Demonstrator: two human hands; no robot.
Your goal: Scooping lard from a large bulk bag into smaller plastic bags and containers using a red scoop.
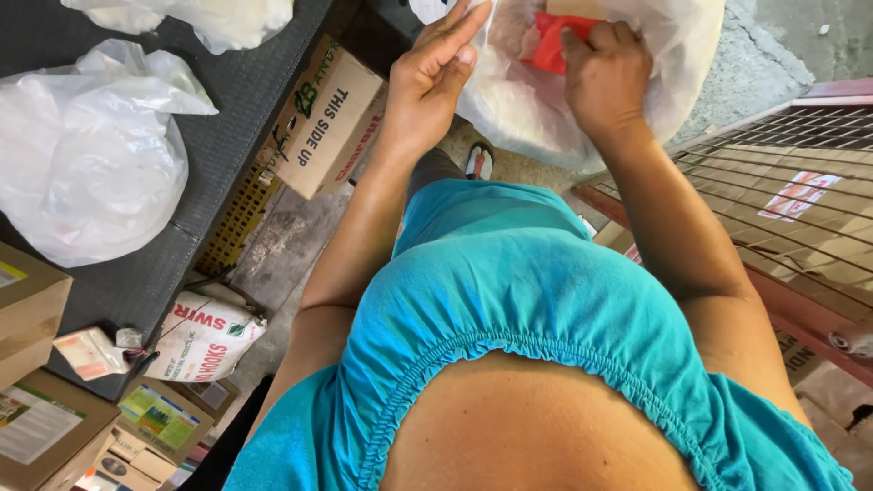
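The bag (582, 100) at the hands is thin, translucent white plastic film, crinkled and faintly glossy. The red piece (548, 45) inside looks like matt plastic or cloth; which cannot be told. The box (332, 118) is matt brown cardboard. The table (227, 100) top is dark with a rough, woven-looking finish. The rack (800, 173) is metal wire mesh.

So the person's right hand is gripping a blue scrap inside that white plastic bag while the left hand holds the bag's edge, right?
Not quite: the scrap is red, not blue. The head view shows the right hand gripping it inside the white plastic bag, with the left hand at the bag's edge.
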